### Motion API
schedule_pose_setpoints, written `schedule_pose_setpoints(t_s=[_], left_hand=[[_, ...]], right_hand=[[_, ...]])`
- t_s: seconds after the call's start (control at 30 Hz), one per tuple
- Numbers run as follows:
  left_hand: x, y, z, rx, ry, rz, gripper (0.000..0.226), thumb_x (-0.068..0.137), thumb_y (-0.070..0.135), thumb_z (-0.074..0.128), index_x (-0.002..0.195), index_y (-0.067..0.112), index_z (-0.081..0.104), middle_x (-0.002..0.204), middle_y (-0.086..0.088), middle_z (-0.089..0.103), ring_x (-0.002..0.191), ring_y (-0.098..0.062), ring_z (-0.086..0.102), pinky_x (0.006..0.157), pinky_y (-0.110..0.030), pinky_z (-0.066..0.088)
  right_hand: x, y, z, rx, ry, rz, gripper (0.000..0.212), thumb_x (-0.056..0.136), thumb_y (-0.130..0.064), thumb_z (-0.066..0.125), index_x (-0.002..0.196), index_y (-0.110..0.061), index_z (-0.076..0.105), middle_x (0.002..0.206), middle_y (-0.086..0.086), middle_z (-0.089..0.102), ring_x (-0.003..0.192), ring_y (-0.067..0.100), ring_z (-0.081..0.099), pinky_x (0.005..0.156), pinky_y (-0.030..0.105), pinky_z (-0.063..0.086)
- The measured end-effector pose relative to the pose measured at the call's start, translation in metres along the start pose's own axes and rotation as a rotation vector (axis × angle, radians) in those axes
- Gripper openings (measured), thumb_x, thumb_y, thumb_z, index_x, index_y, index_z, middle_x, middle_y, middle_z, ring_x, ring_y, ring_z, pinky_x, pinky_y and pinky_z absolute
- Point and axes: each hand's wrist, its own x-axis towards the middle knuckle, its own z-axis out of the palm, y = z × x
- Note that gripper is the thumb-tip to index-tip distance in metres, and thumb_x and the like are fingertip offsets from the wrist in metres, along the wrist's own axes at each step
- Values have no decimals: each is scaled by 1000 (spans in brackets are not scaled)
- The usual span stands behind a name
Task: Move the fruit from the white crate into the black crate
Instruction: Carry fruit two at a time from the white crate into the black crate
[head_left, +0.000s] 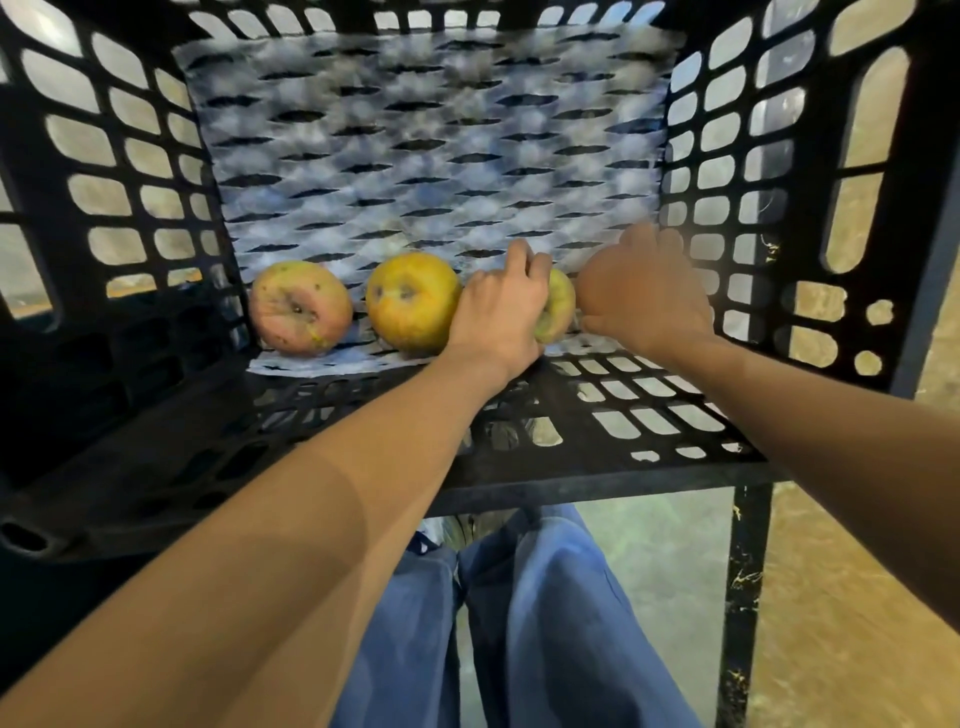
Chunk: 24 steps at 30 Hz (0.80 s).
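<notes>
1. Three round fruits lie in a row on a white net mat (415, 135). They are at the near end of the black crate (810, 218).
2. The pink fruit (301, 306) is on the left. Its stem dimple faces the camera, and it looks a bit wider than it is tall.
3. The yellow fruit (410, 306) sits in the middle, near the pink one but apart from it. Two dark spots on it face the camera.
4. The green fruit (560, 306) is on the right. Only a thin slice of it shows, so I cannot tell which way it points.
5. The left hand (498, 312) grips the green fruit, with its fingers curled over the top. It also covers the yellow fruit's right edge.
6. The right hand (641, 296) is blurry and close to the crate's right wall. Its fingers are hidden behind it, so I cannot tell if it holds anything.
7. Behind the fruits the mat runs on to the far wall.
8. Below the crate's near rim are blue trousers (545, 623) and a black stand leg (743, 597).
</notes>
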Motion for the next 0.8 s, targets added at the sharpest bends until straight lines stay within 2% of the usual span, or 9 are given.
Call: schedule_pose_setpoints(t_s=[0.17,0.23,0.33,0.4,0.43,0.57,0.7,0.8], left_hand=[[1,3,1,-30,9,-53,72,75,28,76,132,9,37,134,-12,36,99,-30,60,78,-36,48],[3,3,2,-22,9,-78,74,77,33,74,135,8,34,135,-12,36,104,-30,58,85,-36,45],[5,4,2,33,12,-114,84,79,41,70,142,7,27,142,-12,36,127,-30,43,110,-42,27],[0,5,-1,43,-26,-120,88,80,42,68,147,8,21,149,-11,31,140,-29,26,118,-47,12],[-2,6,-4,33,-52,-112,89,81,41,67,148,8,19,151,-11,27,142,-28,21,118,-48,11],[-14,8,-25,-52,-150,-46,81,84,32,65,146,7,21,153,-11,24,140,-27,28,114,-41,26],[-27,8,-51,-5,-202,-14,69,85,31,64,141,7,32,149,-11,32,134,-28,36,108,-41,32],[-56,10,-81,-71,-193,-60,65,87,33,61,141,9,34,145,-11,39,129,-30,41,105,-41,37]], right_hand=[[-1,-1,0,-10,-8,18,82,61,-36,84,123,-16,33,124,13,39,110,32,49,80,41,45],[-1,-1,0,-23,-21,12,83,62,-36,84,123,-16,32,124,13,38,110,32,49,81,42,46],[-3,-1,-1,-32,-57,9,81,63,-34,83,124,-18,32,125,12,38,110,33,50,82,43,46],[-7,0,-3,-34,-91,8,80,65,-33,82,126,-19,32,127,12,39,111,34,50,84,44,46],[-10,0,-4,-32,-103,6,79,67,-33,81,128,-19,32,128,13,39,112,34,50,86,44,46],[-25,-1,-17,10,-161,18,76,77,-44,71,135,-16,31,127,16,43,114,35,50,92,42,44],[-40,-8,-36,29,-193,71,77,79,-40,69,139,-20,26,135,13,41,122,34,46,99,44,41],[-61,-15,-64,58,-189,46,69,84,-36,64,139,-13,29,133,17,44,120,35,47,97,41,41]])
